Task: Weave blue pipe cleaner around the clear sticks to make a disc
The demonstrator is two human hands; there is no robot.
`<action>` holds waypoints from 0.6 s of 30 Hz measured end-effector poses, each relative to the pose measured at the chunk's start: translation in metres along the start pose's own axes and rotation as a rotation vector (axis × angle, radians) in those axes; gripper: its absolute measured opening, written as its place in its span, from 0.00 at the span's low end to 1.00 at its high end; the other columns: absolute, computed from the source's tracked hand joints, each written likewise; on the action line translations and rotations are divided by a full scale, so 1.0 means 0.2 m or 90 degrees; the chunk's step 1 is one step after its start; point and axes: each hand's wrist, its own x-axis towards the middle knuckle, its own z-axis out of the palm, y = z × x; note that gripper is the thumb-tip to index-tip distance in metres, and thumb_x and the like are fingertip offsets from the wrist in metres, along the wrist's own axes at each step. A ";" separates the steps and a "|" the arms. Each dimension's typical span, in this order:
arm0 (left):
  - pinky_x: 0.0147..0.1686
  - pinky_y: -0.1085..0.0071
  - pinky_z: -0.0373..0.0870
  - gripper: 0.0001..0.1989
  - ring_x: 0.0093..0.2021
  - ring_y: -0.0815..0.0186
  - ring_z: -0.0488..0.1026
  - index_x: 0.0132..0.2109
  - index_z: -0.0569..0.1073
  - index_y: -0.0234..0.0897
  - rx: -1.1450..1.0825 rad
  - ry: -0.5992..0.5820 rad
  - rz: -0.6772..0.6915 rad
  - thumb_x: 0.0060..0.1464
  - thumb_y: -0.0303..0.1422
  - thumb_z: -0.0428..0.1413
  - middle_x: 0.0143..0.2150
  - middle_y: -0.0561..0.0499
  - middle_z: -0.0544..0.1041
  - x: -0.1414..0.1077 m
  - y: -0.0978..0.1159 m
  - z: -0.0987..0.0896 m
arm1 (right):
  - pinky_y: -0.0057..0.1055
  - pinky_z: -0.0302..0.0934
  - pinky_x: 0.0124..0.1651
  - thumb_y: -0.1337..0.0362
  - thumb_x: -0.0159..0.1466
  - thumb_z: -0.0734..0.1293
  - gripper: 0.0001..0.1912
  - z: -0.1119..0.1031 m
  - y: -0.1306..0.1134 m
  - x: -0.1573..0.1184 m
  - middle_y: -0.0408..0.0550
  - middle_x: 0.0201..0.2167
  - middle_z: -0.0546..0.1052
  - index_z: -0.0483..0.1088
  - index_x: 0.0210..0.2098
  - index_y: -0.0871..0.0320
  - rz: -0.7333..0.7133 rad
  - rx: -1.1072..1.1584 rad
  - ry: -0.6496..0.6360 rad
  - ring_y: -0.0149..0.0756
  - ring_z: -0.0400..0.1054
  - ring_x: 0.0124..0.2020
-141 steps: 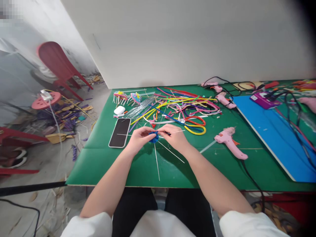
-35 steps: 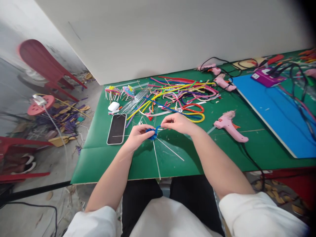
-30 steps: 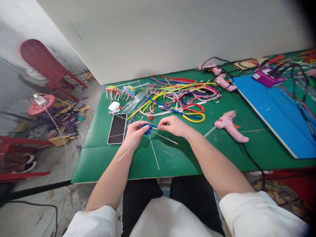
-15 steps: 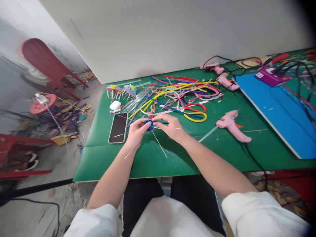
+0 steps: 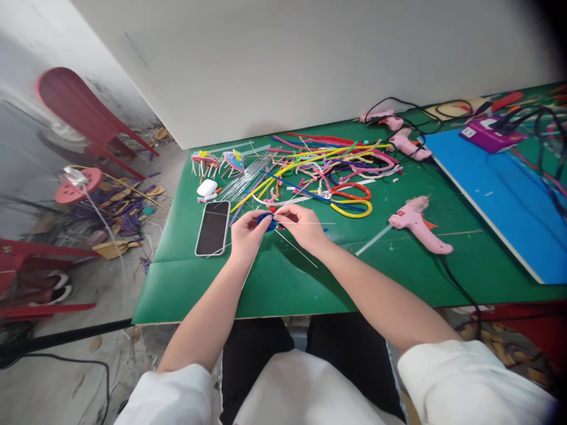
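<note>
Tabletop (image 5: pixel 177 289), plain green; board (image 5: pixel 500 200), blue; adapter (image 5: pixel 492 134), purple; glue gun (image 5: pixel 419 224), pink with orange trigger; scissors (image 5: pixel 352 200), one handle loop red, the other yellow; chair (image 5: pixel 80 106), dark red; piece between the fingertips, deep blue (image 5: pixel 267 222); sleeves, white.

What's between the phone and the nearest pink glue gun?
The left hand, the blue piece and the right hand, over the green table, in the head view.

Table (image 5: pixel 292 298), as I view it: phone (image 5: pixel 212 229), left; case (image 5: pixel 207 188), just behind phone; heap of pipe cleaners (image 5: pixel 328 165), centre rear; scissors (image 5: pixel 352 200), heap's front right. Glue gun (image 5: pixel 419 224) — right of scissors. Board (image 5: pixel 500 200), far right — box (image 5: pixel 491 134) on its rear. Floor, left: stool (image 5: pixel 77 192), chair (image 5: pixel 80 106) behind.
</note>
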 end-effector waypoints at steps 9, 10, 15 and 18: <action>0.34 0.73 0.74 0.11 0.33 0.68 0.75 0.39 0.77 0.36 0.016 0.029 0.061 0.47 0.36 0.61 0.35 0.50 0.79 0.00 0.02 0.00 | 0.29 0.63 0.29 0.60 0.52 0.71 0.17 -0.01 -0.02 0.00 0.47 0.36 0.77 0.74 0.41 0.57 0.061 0.050 -0.053 0.29 0.66 0.26; 0.34 0.73 0.74 0.13 0.34 0.68 0.75 0.40 0.77 0.37 0.002 0.001 0.056 0.47 0.36 0.61 0.36 0.49 0.79 -0.01 0.02 0.00 | 0.29 0.62 0.28 0.59 0.52 0.70 0.16 -0.01 -0.03 0.00 0.48 0.35 0.78 0.74 0.39 0.58 0.066 0.053 -0.039 0.29 0.66 0.25; 0.30 0.73 0.75 0.15 0.32 0.68 0.75 0.42 0.76 0.37 -0.019 -0.066 0.027 0.45 0.37 0.62 0.36 0.50 0.78 -0.02 0.04 0.00 | 0.29 0.62 0.32 0.61 0.54 0.69 0.14 -0.04 -0.05 0.01 0.49 0.40 0.77 0.74 0.40 0.59 0.019 -0.035 -0.035 0.29 0.67 0.29; 0.26 0.75 0.73 0.13 0.26 0.71 0.74 0.38 0.76 0.36 0.000 -0.016 0.025 0.46 0.37 0.62 0.30 0.52 0.78 -0.02 0.04 0.00 | 0.31 0.63 0.36 0.61 0.54 0.69 0.15 -0.05 -0.06 0.00 0.47 0.41 0.77 0.74 0.41 0.58 0.001 -0.061 -0.073 0.31 0.68 0.34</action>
